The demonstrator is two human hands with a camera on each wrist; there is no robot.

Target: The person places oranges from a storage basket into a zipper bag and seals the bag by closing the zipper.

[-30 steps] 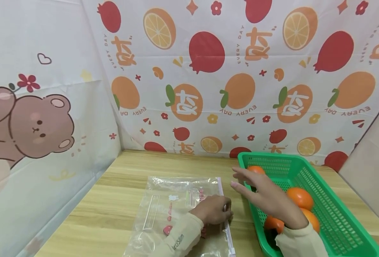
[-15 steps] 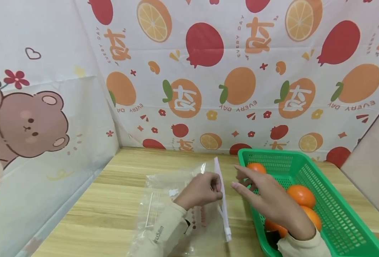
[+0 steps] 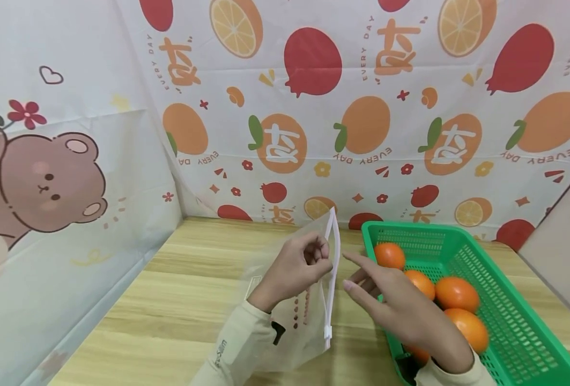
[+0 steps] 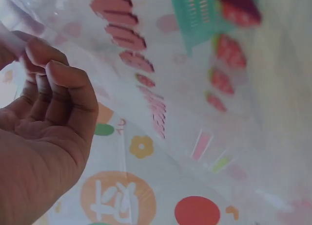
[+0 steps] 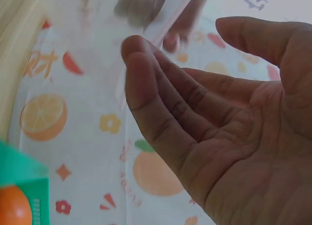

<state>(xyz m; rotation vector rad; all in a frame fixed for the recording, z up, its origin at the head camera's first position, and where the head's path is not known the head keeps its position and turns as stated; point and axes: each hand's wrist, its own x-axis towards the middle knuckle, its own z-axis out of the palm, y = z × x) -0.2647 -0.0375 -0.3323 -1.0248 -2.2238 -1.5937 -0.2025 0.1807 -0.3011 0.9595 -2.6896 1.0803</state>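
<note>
A clear slider zip bag [image 3: 289,346] with a pale lilac zip edge [image 3: 334,268] stands raised off the table, its mouth side facing right. My left hand [image 3: 296,268] pinches the bag at the zip edge between thumb and curled fingers. Pink lettering and strawberry prints show on the bag's film [image 4: 195,79] in the left wrist view. The white slider [image 3: 328,332] sits near the lower end of the zip. Just right of that edge, my right hand [image 3: 405,311] is held with fingers extended and thumb apart, holding nothing. In the right wrist view the bag is close to its fingertips.
A green plastic basket [image 3: 511,300] stands on the right, partly beneath my right forearm. Several round orange fruits [image 3: 457,294] lie in it. The wood-grain table [image 3: 169,300] ends at a printed cloth backdrop [image 3: 313,134], with another cloth [image 3: 140,161] on the left.
My left hand has lifted the bag's zip edge from the table, up and slightly left, so the bag stands up. My right hand stays near the same place over the basket's left side.
</note>
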